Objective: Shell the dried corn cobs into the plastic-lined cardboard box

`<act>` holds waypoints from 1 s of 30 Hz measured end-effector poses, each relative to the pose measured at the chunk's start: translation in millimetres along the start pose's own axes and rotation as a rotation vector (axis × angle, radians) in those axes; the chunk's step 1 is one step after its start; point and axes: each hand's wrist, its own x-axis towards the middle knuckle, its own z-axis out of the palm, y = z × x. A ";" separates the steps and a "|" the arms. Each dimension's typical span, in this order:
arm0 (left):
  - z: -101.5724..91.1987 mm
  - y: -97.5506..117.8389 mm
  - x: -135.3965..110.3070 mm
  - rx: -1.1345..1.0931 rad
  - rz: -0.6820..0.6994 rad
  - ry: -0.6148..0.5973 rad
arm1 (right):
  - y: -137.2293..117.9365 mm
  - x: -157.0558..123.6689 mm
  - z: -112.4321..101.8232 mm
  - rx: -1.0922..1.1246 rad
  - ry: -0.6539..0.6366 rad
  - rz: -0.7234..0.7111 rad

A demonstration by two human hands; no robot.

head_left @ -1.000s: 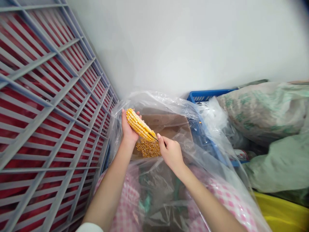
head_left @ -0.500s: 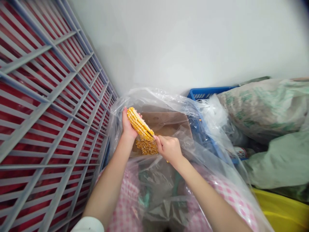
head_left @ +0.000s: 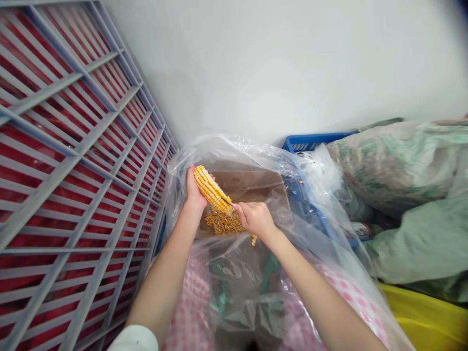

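My left hand (head_left: 193, 191) is closed around the upper end of a yellow corn cob (head_left: 211, 189), which slants down to the right. At the cob's lower tip, my right hand (head_left: 256, 219) is closed, its thumb pressed against the kernels. A few loose kernels (head_left: 253, 239) hang just below that hand. Under the cob lies a pile of shelled kernels (head_left: 224, 223) in a brown cardboard box (head_left: 252, 183). A clear plastic bag (head_left: 292, 195) lines the box and spreads over my lap.
A grey metal grille (head_left: 80, 161) over red slats fills the left side. A white wall stands behind. A blue plastic crate (head_left: 314, 141), stuffed pale green sacks (head_left: 395, 165) and a yellow container (head_left: 427, 321) crowd the right.
My right hand has closed from an extended thumb onto the cob's lower tip and slid slightly down. Loose kernels now show beneath it. The cob stays in my left hand.
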 end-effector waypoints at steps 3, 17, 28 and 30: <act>-2.9 -7.7 -1.5 0.005 -0.201 -0.084 | 3.0 2.4 1.3 0.031 -0.002 -0.017; 2.0 -2.3 -3.1 0.004 0.035 0.107 | 8.9 9.3 -25.9 0.063 -0.159 0.339; 11.0 -7.5 -13.8 0.061 0.164 0.147 | -8.3 9.1 -20.2 -0.115 -0.356 0.388; 12.7 -12.1 -16.3 0.089 0.170 0.135 | -11.9 7.6 -18.6 -0.150 -0.364 0.385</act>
